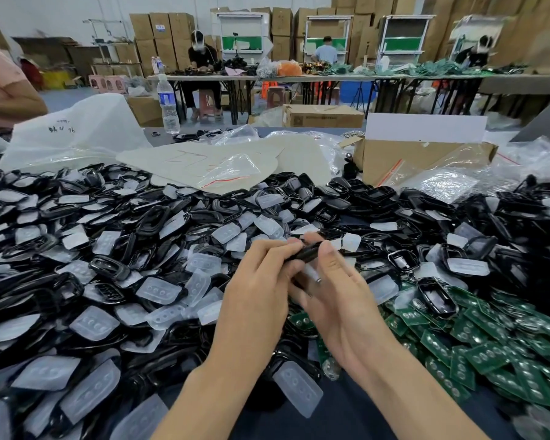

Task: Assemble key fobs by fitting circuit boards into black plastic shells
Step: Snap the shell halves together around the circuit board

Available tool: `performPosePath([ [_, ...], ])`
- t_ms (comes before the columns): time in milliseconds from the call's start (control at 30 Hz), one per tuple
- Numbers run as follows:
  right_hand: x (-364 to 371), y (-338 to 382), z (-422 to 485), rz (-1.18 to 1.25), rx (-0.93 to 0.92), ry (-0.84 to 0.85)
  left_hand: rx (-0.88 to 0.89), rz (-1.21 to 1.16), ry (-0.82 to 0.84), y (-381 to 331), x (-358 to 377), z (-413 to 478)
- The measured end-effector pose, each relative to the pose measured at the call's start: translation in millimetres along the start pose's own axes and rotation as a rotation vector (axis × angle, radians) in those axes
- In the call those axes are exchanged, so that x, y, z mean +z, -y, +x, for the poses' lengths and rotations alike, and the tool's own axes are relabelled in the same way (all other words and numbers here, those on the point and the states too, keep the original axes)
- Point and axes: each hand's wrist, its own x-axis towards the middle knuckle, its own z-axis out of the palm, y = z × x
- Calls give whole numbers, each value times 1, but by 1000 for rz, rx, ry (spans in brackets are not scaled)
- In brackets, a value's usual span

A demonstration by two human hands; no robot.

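Observation:
A black plastic shell point(306, 253) is held edge-on between both hands above the pile. My left hand point(258, 296) pinches its left end and my right hand point(337, 290) grips its right end with thumb and fingers. What sits inside the shell is hidden by my fingers. Below it, between my palms, something pale and blurred shows. A heap of black shells point(115, 265) mixed with clear rubber button pads point(161, 290) covers the table on the left and at the back. Green circuit boards point(477, 350) lie piled at the right.
An open cardboard box point(419, 160) and clear plastic bags point(223, 169) lie behind the pile. A water bottle point(168, 104) stands at the back left. Other people sit at tables point(299, 78) further back, before stacked cartons.

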Motion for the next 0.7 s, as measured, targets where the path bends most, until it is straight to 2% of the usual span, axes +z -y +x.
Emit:
performPosePath([
  [100,2,0,-3,140,121,11,13,21,-9,-3,1,1],
  [167,1,1,-2,222,124,-3,24,18,-14,-3,2,1],
  [400,6,1,-3,202,63,-88,13,0,-13,-3,2,0],
  [700,12,-1,-5,41,27,-80,-6,21,-24,-7,1,0],
])
